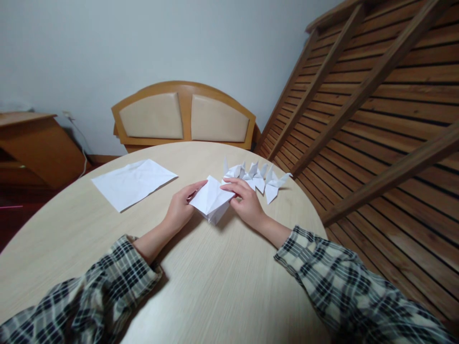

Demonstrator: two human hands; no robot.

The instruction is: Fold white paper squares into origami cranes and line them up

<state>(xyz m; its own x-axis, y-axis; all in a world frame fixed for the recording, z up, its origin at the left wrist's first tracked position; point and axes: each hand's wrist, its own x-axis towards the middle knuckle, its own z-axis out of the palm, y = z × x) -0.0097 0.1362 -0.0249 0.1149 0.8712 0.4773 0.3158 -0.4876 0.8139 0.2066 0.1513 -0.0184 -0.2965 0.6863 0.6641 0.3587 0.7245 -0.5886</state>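
Observation:
Between my two hands is a folded piece of white paper [211, 197], diamond-like on top with loose layers hanging open at its near corner. My left hand [181, 203] grips its left corner, thumb on the edge and the other fingers partly hidden behind it. On the opposite side my right hand [247, 200] pinches the right corner, with fingers over the top and the thumb near the underside. Just beyond the right hand stand several white paper cranes [272, 184], close together. A larger white sheet [134, 184] with creases lies flat to the left.
The round pale wooden table [222, 286] carries all the paper. Behind it stands a wooden headboard [186, 100] with cream panels, against the wall. A slatted wooden frame [376, 134] leans close along the right. At the far left is a brown desk [39, 143].

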